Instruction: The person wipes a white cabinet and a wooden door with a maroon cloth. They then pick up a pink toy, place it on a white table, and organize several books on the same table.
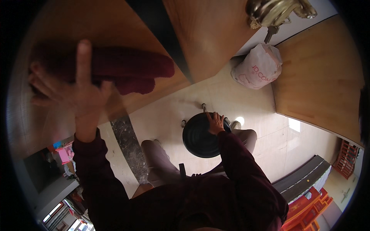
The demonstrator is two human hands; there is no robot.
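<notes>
My left hand [76, 92], blurred, lies over a dark red cloth [130, 65] against an upright wooden door [190, 37]. Its index finger points up across the cloth, with the other fingers spread at the left; part of the cloth is hidden behind them. Lower down, my right hand [216, 122] rests with fingers apart on the round black seat [199, 138] of a low stool on casters. The stool stands on the floor between my knees.
A brass door handle [271, 13] with a key [271, 34] hangs above a white plastic bag [257, 68] bearing red writing. Wooden panel [318, 78] at right. A dark marble strip [128, 144] crosses the tiled floor. Red-orange furniture [309, 210] stands behind at lower right.
</notes>
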